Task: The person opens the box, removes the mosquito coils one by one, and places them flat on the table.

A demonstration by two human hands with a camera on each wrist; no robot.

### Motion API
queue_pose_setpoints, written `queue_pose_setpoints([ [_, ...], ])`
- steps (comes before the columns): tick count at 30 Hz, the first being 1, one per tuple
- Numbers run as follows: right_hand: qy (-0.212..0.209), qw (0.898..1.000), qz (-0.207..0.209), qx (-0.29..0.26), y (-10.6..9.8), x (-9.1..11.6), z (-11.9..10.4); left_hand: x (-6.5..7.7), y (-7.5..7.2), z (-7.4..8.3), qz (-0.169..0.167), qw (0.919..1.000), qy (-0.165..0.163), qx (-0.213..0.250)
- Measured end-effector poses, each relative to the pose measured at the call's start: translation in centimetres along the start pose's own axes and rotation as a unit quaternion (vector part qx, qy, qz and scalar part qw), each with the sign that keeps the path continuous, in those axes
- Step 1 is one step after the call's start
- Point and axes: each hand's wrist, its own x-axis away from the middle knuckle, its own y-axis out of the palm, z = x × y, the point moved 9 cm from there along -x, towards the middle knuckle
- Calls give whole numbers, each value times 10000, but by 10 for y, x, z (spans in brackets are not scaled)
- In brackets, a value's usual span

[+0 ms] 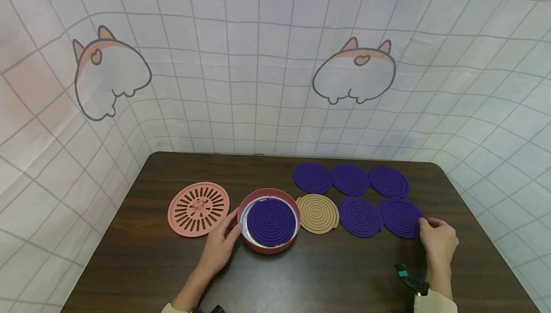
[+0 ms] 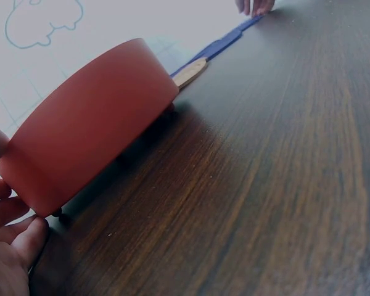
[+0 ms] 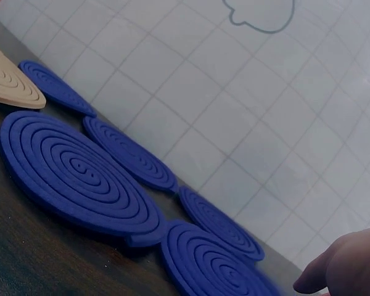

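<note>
A round red mosquito coil holder (image 1: 269, 251) with a pale inside stands mid-table, a purple mosquito coil (image 1: 271, 222) lying in it. My left hand (image 1: 219, 248) grips its left side, thumb at the rim and fingers against the outer wall and lower edge. At far right my right hand (image 1: 439, 239) pinches the right edge of another purple mosquito coil (image 1: 400, 217), which lies nearly flat. In the right wrist view only part of this hand shows, beside the nearest coil (image 3: 222, 265).
Left of the holder lies a pink slotted lid (image 1: 199, 209). A tan mosquito coil (image 1: 318, 213) sits right against the holder's right side. Several more purple coils (image 1: 350, 179) lie in two rows. Behind the table (image 1: 327, 274) hangs a white grid-patterned curtain (image 1: 241, 64).
</note>
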Motion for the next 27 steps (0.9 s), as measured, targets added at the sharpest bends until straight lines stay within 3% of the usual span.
queue_pose_setpoints([
  [11,-186,9997,143,-5,-2,2,-8,0,-1,1,1,10000,-68,-16],
  [27,-851,9953,416,-176,2,24,-59,1,0,-2,31,9999,-84,-100],
])
